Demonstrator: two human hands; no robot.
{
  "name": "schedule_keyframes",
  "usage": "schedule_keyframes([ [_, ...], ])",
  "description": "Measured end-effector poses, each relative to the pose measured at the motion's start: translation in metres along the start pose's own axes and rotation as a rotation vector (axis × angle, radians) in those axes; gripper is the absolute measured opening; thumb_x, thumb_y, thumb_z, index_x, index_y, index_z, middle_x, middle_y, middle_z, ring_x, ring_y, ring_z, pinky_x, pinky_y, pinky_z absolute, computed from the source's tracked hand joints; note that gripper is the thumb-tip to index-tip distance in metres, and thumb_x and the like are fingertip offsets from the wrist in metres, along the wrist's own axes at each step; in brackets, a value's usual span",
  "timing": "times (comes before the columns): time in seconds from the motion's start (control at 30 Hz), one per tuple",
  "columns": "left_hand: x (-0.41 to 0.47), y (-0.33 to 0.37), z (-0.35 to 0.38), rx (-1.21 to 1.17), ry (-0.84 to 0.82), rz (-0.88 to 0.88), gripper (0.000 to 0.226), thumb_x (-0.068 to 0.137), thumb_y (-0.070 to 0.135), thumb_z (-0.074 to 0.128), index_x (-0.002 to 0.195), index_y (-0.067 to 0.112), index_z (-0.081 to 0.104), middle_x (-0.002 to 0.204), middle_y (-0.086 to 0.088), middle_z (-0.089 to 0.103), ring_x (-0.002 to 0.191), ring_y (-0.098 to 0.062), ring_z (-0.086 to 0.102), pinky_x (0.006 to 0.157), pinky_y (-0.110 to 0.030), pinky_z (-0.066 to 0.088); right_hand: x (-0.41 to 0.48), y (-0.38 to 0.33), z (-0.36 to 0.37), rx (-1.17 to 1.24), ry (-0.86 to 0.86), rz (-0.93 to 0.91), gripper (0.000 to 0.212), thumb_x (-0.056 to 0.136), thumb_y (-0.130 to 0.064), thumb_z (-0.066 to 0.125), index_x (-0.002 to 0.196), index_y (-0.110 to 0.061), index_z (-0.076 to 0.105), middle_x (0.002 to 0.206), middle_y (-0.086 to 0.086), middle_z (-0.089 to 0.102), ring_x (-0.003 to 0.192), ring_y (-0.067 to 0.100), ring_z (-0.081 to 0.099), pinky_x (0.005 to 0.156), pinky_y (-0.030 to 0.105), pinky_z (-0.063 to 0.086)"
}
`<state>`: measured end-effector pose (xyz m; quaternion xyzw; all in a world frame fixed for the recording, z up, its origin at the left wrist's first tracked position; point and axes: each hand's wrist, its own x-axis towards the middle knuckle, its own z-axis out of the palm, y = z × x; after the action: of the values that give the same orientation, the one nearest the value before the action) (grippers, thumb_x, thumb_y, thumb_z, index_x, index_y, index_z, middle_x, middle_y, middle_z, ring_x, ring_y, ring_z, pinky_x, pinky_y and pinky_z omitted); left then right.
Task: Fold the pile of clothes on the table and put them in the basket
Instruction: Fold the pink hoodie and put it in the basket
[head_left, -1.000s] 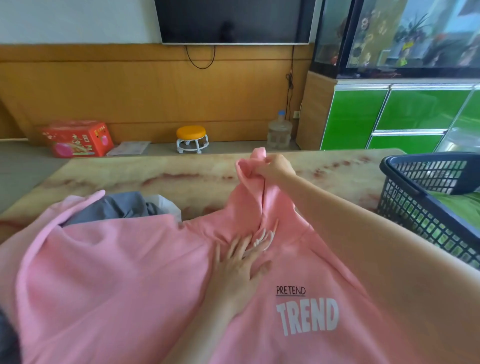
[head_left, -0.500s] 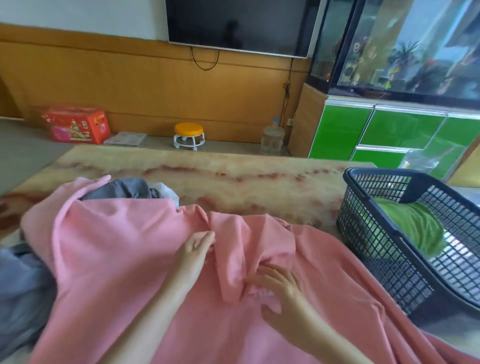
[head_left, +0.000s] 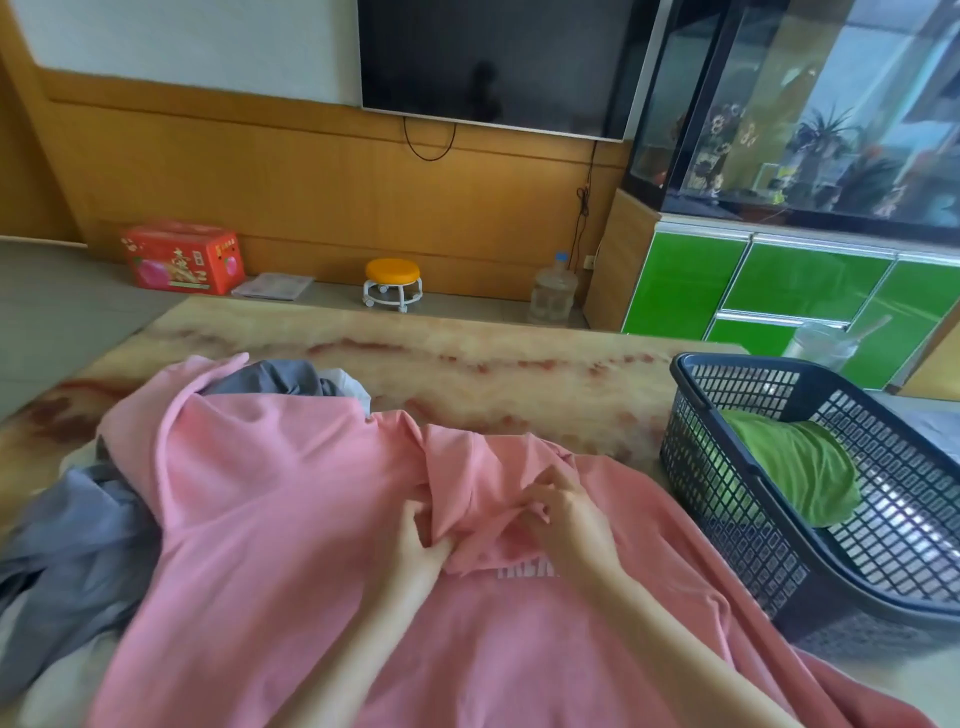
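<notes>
A large pink hoodie (head_left: 270, 499) with white lettering lies spread over the marble-patterned table (head_left: 467, 374). Its hood lies bunched on the chest, covering part of the lettering. My left hand (head_left: 415, 551) pinches the hood's lower left edge. My right hand (head_left: 566, 514) grips a fold of the hood just to the right. Grey clothes (head_left: 78, 540) lie under the hoodie at the left and behind it. A dark mesh basket (head_left: 769, 525) at the table's right holds a folded green garment (head_left: 795, 467).
A white cloth (head_left: 348, 384) peeks out behind the pile. Beyond the table stand a red box (head_left: 182, 257), an orange wheeled stool (head_left: 392, 283), a water jug (head_left: 553, 291), green cabinets (head_left: 779, 291) and a wall TV (head_left: 498, 57). A plastic cup (head_left: 821, 348) stands behind the basket.
My right hand brought the raised hood down onto the chest. My left hand left the chest, and both hands now hold the hood's lower edge over the lettering.
</notes>
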<state>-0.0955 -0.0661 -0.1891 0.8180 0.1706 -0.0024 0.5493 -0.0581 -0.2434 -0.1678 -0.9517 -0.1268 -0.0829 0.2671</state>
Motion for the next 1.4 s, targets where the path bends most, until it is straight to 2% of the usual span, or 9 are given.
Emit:
schedule_keyframes([
  [0.17,-0.006,0.057,-0.026,-0.793,-0.103,-0.115,0.027,0.086,0.038,0.063,0.099,0.014,0.064,0.081,-0.002,0.065,0.064,-0.015,0.065,0.066,-0.033,0.059,0.015,-0.020,-0.037,0.632,0.130,0.035,0.027,0.089,0.000,0.058,0.094,-0.024,0.071,0.085,-0.006,0.063,0.075,0.016,0.067,0.066,0.038,0.059],
  [0.3,-0.015,0.060,-0.031,-0.520,-0.068,-0.149,0.043,0.087,0.056,0.051,0.071,0.017,0.056,0.057,-0.002,0.054,0.048,-0.019,0.055,0.063,-0.046,0.056,0.008,-0.019,-0.040,0.508,-0.012,0.074,0.033,0.090,-0.009,0.060,0.111,-0.035,0.063,0.106,-0.011,0.059,0.078,0.003,0.063,0.074,0.029,0.056],
  [0.47,-0.022,0.007,-0.030,0.031,0.008,-0.068,0.036,0.096,0.039,0.046,0.121,0.016,0.058,0.125,-0.006,0.057,0.119,-0.026,0.052,0.089,-0.028,0.039,-0.023,0.007,-0.022,0.454,-0.081,0.264,0.030,0.087,-0.007,0.061,0.106,-0.029,0.067,0.095,-0.004,0.070,0.078,0.012,0.066,0.070,0.036,0.057],
  [0.77,-0.025,-0.006,-0.023,-0.171,-0.130,-0.116,0.058,0.070,0.072,0.060,0.109,0.029,0.064,0.105,0.011,0.069,0.100,-0.014,0.063,0.091,-0.036,0.048,-0.053,-0.014,-0.006,0.988,-0.137,0.544,0.028,0.092,-0.025,0.060,0.108,-0.002,0.061,0.100,0.024,0.066,0.078,0.028,0.070,0.067,0.050,0.058],
  [0.93,-0.040,-0.004,-0.020,-0.494,-0.162,-0.063,0.022,0.086,0.015,0.065,0.108,0.021,0.066,0.103,-0.007,0.069,0.097,-0.017,0.063,0.083,-0.032,0.049,-0.054,-0.031,-0.006,1.334,-0.303,0.620,0.067,0.076,-0.063,0.063,0.117,-0.011,0.058,0.117,0.022,0.059,0.094,0.035,0.068,0.072,0.053,0.057],
  [1.07,-0.057,-0.010,-0.013,-0.457,-0.122,0.029,0.030,0.079,-0.009,0.065,0.092,0.018,0.070,0.073,-0.001,0.059,0.070,-0.009,0.055,0.063,-0.013,0.047,-0.051,-0.037,0.005,1.266,-0.216,0.701,0.081,0.059,-0.065,0.079,0.117,-0.015,0.052,0.131,0.013,0.041,0.105,0.026,0.063,0.067,0.047,0.058],
  [1.23,-0.070,-0.016,-0.010,-0.412,-0.042,0.127,0.026,0.058,0.014,0.072,0.083,0.022,0.070,0.071,0.010,0.069,0.064,0.002,0.058,0.061,-0.011,0.046,-0.054,-0.049,-0.006,1.050,-0.204,0.622,0.111,0.044,-0.076,0.074,0.136,-0.034,0.028,0.136,-0.005,0.030,0.114,0.017,0.052,0.075,0.044,0.058],
  [1.33,-0.075,-0.017,-0.007,-0.394,-0.041,0.119,0.041,0.041,0.034,0.076,0.081,0.024,0.072,0.072,0.003,0.067,0.067,-0.005,0.058,0.061,-0.016,0.045,-0.065,-0.053,-0.008,0.714,-0.113,0.534,0.089,0.051,-0.060,0.079,0.121,-0.029,0.034,0.119,-0.006,0.030,0.103,0.011,0.052,0.082,0.041,0.056],
  [1.4,-0.076,-0.021,-0.011,-0.338,0.006,0.172,0.041,0.042,0.041,0.074,0.082,0.031,0.073,0.080,-0.003,0.066,0.070,-0.006,0.057,0.064,-0.017,0.046,-0.068,-0.047,-0.011,0.798,-0.015,0.507,0.038,0.074,-0.025,0.077,0.100,-0.013,0.051,0.108,0.003,0.043,0.082,0.015,0.061,0.068,0.044,0.059],
])
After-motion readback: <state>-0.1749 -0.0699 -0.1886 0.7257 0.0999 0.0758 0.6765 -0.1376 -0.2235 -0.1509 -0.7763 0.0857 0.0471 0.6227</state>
